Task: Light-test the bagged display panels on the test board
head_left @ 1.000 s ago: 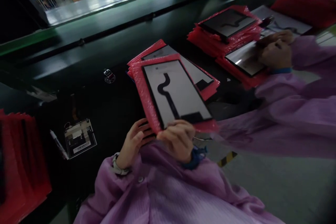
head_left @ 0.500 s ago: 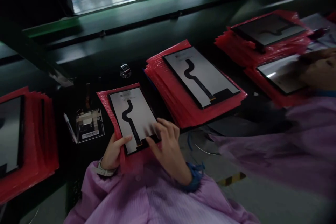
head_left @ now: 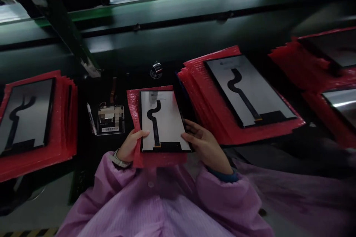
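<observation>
In front of my body lies an LCD screen panel (head_left: 169, 118), its pale back facing up with a curved black ribbon cable (head_left: 154, 127) on it. Under and to the left of the panel is a red bubble-wrap sheet (head_left: 134, 109). My left hand (head_left: 130, 145) grips the panel and the sheet at the lower left, thumb on the pale face. My right hand (head_left: 207, 143) holds the panel's lower right edge, thumb on top and fingers partly hidden behind it.
A stack of red bubble wrap (head_left: 200, 107) topped by another screen panel (head_left: 250, 90) stands to the right. Another stack (head_left: 66, 126) is at the left. Between lie a white pen (head_left: 91, 119), a small circuit assembly (head_left: 110, 119) and a shiny metal counter-like object (head_left: 156, 70).
My right hand has gone from hovering over the panel's lower part to holding its right edge. The panel sits straighter. The camera view has turned left.
</observation>
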`<action>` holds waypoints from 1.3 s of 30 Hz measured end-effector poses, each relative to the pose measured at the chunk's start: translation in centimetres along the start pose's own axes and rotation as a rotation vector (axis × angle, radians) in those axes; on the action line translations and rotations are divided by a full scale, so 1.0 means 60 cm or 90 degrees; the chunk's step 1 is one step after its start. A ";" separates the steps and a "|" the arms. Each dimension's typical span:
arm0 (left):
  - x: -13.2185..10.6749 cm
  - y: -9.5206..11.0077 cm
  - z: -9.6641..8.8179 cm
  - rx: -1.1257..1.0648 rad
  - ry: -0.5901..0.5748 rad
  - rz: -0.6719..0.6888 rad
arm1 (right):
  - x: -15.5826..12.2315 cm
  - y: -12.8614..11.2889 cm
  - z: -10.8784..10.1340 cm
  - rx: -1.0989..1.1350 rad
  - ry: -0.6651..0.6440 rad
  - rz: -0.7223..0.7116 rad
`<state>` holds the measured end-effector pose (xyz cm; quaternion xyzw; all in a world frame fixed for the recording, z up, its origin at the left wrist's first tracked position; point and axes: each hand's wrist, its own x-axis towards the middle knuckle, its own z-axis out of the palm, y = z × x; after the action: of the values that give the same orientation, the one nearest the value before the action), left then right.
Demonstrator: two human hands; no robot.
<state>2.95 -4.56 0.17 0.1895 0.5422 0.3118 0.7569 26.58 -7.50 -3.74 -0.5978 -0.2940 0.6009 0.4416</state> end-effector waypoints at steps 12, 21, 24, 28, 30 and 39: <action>-0.019 -0.073 -0.046 0.531 0.100 0.493 | 0.029 0.004 0.000 -0.031 -0.035 -0.117; 0.023 -0.070 -0.046 0.743 0.152 0.574 | 0.054 -0.002 0.020 -0.260 -0.026 -0.160; 0.024 -0.069 -0.049 0.785 0.148 0.578 | 0.035 -0.025 0.032 -0.534 0.072 -0.318; 0.012 -0.044 -0.052 0.820 0.106 0.587 | 0.024 -0.083 0.061 -0.717 0.065 -0.492; 0.009 -0.010 -0.057 0.833 0.104 0.624 | 0.041 -0.110 0.085 -0.733 -0.004 -0.516; 0.126 0.170 -0.126 0.860 0.418 0.583 | 0.146 -0.096 0.170 -0.812 -0.130 -0.468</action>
<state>-5.24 7.64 -1.32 0.6963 0.6720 0.2358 0.0893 18.55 4.55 -1.54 -0.5423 -0.8065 0.1799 0.1519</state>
